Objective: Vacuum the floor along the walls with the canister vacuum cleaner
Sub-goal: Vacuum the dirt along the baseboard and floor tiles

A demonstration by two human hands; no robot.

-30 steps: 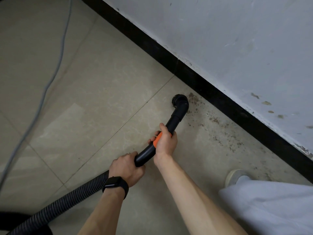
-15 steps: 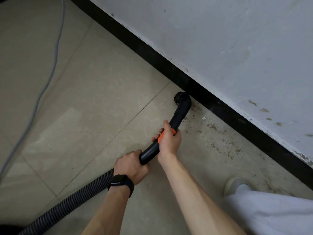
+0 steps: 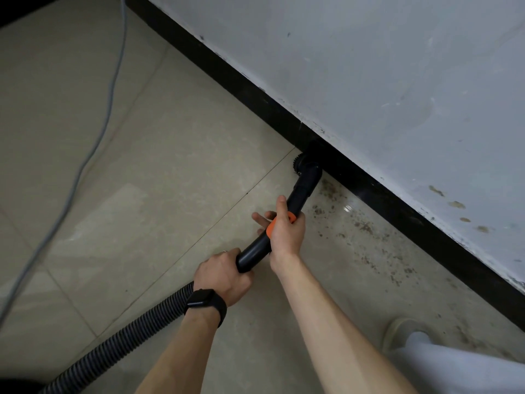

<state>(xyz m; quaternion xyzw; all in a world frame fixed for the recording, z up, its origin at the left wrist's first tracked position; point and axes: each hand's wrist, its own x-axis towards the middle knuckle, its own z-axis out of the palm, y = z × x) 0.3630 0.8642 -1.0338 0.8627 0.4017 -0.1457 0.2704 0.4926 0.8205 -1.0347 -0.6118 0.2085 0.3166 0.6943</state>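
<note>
A black vacuum wand with an orange band runs from my hands to a round brush nozzle, which touches the black baseboard where it meets the beige tiled floor. My right hand grips the wand at the orange band. Lower down, my left hand, with a black watch on the wrist, holds the wand where the ribbed grey hose joins it. The hose trails off the bottom left edge. The canister itself is out of view.
Brown dirt specks lie on the tiles along the baseboard to the right of the nozzle. A grey cable runs across the floor at the left. My shoe and light trouser leg sit at the bottom right. The white wall is scuffed.
The nozzle has slid away from me across the tile until it meets the baseboard. Both hands kept their grip and moved with the wand.
</note>
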